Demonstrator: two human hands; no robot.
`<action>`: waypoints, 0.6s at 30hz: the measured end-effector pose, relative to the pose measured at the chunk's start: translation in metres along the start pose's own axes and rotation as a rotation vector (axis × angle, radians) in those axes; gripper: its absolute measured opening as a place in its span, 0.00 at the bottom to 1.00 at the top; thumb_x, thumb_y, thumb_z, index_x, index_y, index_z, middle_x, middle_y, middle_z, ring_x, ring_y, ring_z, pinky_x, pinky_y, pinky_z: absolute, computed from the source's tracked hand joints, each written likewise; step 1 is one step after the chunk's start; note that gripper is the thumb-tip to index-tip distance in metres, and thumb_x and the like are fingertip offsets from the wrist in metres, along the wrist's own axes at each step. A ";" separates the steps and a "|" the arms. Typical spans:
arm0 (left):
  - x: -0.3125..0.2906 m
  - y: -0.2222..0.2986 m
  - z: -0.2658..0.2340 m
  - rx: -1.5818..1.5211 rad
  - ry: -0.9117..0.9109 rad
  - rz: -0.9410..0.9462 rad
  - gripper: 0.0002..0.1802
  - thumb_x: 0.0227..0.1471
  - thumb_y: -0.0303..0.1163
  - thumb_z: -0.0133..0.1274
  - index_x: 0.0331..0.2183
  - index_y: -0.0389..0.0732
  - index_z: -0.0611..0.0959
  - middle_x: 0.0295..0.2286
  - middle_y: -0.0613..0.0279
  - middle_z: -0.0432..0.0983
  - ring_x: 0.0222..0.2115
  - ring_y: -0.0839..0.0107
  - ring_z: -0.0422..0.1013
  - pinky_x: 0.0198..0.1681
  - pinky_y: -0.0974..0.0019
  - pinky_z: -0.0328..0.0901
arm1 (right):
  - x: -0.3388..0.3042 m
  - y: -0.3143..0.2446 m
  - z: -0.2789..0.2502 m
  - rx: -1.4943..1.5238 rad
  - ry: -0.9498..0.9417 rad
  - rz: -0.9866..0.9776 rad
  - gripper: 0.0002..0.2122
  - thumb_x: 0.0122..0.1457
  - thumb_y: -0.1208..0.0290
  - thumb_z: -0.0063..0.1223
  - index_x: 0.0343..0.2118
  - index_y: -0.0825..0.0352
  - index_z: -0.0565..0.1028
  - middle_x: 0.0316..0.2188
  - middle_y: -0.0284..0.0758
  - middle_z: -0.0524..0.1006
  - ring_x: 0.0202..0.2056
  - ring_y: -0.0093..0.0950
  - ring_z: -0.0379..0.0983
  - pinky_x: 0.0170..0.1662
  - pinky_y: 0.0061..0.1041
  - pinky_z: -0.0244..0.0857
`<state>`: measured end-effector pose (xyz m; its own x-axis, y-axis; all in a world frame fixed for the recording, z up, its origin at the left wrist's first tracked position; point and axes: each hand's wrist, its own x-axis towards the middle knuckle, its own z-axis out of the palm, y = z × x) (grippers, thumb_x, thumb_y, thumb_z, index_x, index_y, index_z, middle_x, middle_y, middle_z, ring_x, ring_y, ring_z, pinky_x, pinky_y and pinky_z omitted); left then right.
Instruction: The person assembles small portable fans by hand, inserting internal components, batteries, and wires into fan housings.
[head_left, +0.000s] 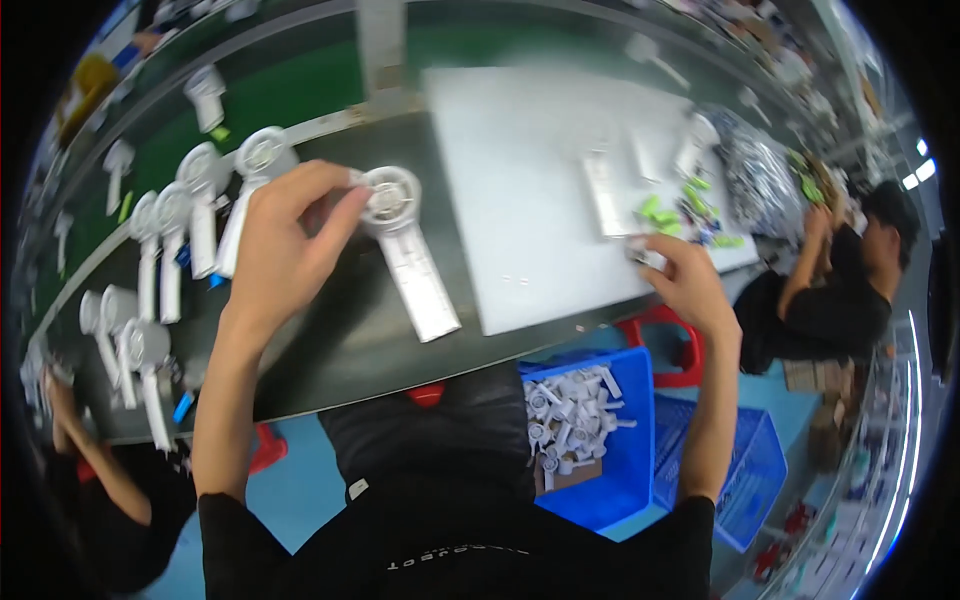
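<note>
The white plastic handheld-fan body [420, 280], with a round, grilled head and a long straight handle, is at the fingers of the left hand [285, 245]. I have that thumb and forefinger pinching the left rim of the round head, while the handle slants off to their right and toward the near edge of the dark green bench [310, 370]. I cannot tell whether the handle rests on the surface or hangs just above it.

With the right hand [692, 285] I have the fingers pinching a small white-and-silver piece [643, 254], too blurred for me to make out. Just beyond those fingers, on a smooth white rectangular sheet [530, 240], lies a long flat white plastic strip [602, 195]; small lime-green pieces [655, 215] are scattered beyond and to their right, near a crinkled clear plastic bag [760, 165].

Left of the left fingers I see a row of white round-headed fan bodies [203, 235]. Below the right fingers, under bench level, a deep blue plastic crate [640, 430] holds a heap of white plastic parts [570, 420]. A person in black [850, 300] sits well to their right.
</note>
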<state>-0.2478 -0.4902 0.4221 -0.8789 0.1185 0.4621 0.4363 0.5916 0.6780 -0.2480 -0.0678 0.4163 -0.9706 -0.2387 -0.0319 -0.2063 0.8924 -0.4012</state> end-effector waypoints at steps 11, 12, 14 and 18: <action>-0.021 -0.002 0.013 0.026 -0.420 0.230 0.07 0.44 0.21 0.61 0.30 0.34 0.80 0.39 0.56 0.74 0.35 0.58 0.74 0.38 0.61 0.70 | 0.003 -0.008 0.010 0.033 0.436 -0.180 0.19 0.44 0.80 0.70 0.39 0.73 0.73 0.31 0.35 0.73 0.23 0.22 0.66 0.31 0.22 0.62; -0.021 -0.003 0.016 0.024 -0.421 0.229 0.07 0.44 0.21 0.61 0.30 0.34 0.80 0.39 0.56 0.74 0.35 0.58 0.74 0.38 0.61 0.70 | 0.003 -0.012 0.013 0.032 0.434 -0.178 0.19 0.44 0.80 0.70 0.39 0.73 0.73 0.31 0.35 0.73 0.23 0.22 0.66 0.31 0.22 0.62; -0.024 -0.006 0.024 0.062 -0.390 0.304 0.07 0.46 0.21 0.60 0.31 0.34 0.80 0.38 0.56 0.74 0.33 0.58 0.75 0.36 0.60 0.70 | 0.001 -0.027 0.019 0.230 0.590 -0.214 0.18 0.43 0.80 0.70 0.37 0.71 0.74 0.26 0.31 0.73 0.24 0.19 0.66 0.32 0.23 0.62; -0.021 -0.009 0.035 -0.037 -0.214 0.268 0.06 0.48 0.22 0.61 0.31 0.34 0.80 0.30 0.57 0.75 0.25 0.63 0.72 0.28 0.63 0.67 | 0.002 -0.065 0.032 0.343 0.584 -0.237 0.14 0.43 0.80 0.70 0.34 0.69 0.77 0.25 0.29 0.73 0.27 0.21 0.69 0.36 0.20 0.63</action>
<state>-0.2399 -0.4699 0.3858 -0.7507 0.4331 0.4989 0.6607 0.4878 0.5706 -0.2324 -0.1390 0.4128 -0.8322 -0.0819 0.5484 -0.4625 0.6481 -0.6050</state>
